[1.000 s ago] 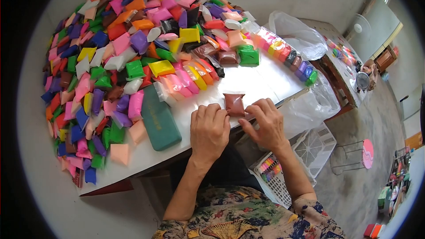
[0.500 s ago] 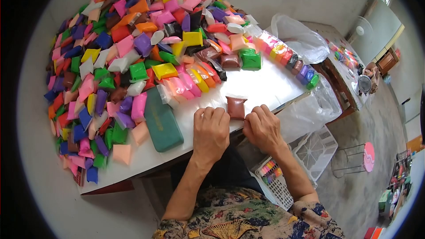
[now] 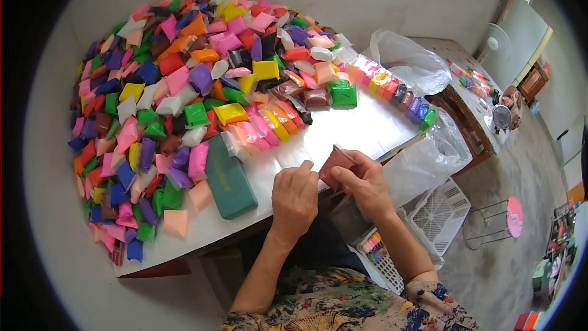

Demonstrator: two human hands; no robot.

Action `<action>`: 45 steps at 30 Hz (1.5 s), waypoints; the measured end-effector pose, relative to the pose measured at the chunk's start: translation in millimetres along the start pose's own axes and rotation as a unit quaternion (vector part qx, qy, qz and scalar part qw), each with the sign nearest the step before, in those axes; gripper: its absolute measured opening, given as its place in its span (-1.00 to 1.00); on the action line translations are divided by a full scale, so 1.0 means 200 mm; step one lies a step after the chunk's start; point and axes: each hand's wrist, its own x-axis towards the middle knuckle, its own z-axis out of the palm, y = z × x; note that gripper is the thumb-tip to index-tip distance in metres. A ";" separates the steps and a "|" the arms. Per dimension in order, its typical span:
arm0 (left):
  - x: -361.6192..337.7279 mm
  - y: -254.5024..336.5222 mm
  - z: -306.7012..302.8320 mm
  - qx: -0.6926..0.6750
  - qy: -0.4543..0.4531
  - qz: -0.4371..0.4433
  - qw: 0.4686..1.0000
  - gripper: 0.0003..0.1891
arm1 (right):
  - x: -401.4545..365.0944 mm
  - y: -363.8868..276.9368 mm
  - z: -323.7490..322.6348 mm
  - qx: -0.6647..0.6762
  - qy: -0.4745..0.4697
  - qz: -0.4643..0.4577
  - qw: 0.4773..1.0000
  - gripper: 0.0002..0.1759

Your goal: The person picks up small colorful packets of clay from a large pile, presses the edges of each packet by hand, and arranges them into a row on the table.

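Observation:
A brown packet (image 3: 335, 164) is pinched between the thumb and fingers of my right hand (image 3: 362, 185), tilted over the table's front edge. Just left of it, my left hand (image 3: 294, 199) has its fingers curled and the index finger raised towards the packet; whether anything small is in it cannot be made out. A green box (image 3: 229, 181) lies on the table to the left of my left hand. Beyond my hands, a row of wrapped packets in pink, yellow, orange and red (image 3: 269, 125) rests beside the large heap of coloured packets (image 3: 177, 79).
Another strip of coloured packets (image 3: 392, 89) lies at the table's right, near clear plastic bags (image 3: 422, 162). Below the edge are a white basket (image 3: 438, 217) and a crate of packets (image 3: 387, 263). A pink-topped stool (image 3: 514, 217) stands further right.
My right hand has taken hold of the brown packet, which was upright between my hands, and tilted it. My left index finger has lifted. The view has shifted slightly.

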 end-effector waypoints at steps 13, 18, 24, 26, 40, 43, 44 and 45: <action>0.01 -0.02 -0.02 -0.001 -0.046 -0.117 0.992 -0.91 | 0.01 0.13 0.04 -0.377 0.115 -0.334 0.856 -0.57; 0.01 -0.02 -0.01 0.013 -0.054 -0.123 0.991 -0.90 | 0.04 0.08 0.00 -0.350 0.105 -0.272 0.890 -0.66; 0.00 -0.01 -0.01 0.028 -0.069 -0.120 0.990 -0.86 | 0.38 -0.04 -0.06 -0.341 0.129 -0.272 0.890 -0.77; 0.01 0.00 -0.01 0.025 -0.055 -0.114 0.992 -0.88 | 0.49 0.00 -0.05 -0.313 0.100 -0.245 0.912 -0.81; 0.00 0.00 0.00 0.066 -0.059 -0.080 0.993 -0.85 | 0.77 0.13 0.01 -0.457 0.067 -0.257 0.849 -0.66; 0.00 0.00 0.00 0.070 -0.060 -0.078 0.993 -0.84 | 0.75 0.15 0.02 -0.448 0.051 -0.275 0.849 -0.58; -0.01 0.00 0.00 0.071 -0.061 -0.078 0.992 -0.84 | 0.73 0.15 0.01 -0.449 0.048 -0.276 0.849 -0.56; -0.01 0.00 0.00 0.072 -0.063 -0.080 0.992 -0.84 | 0.72 0.15 0.01 -0.450 0.045 -0.277 0.848 -0.53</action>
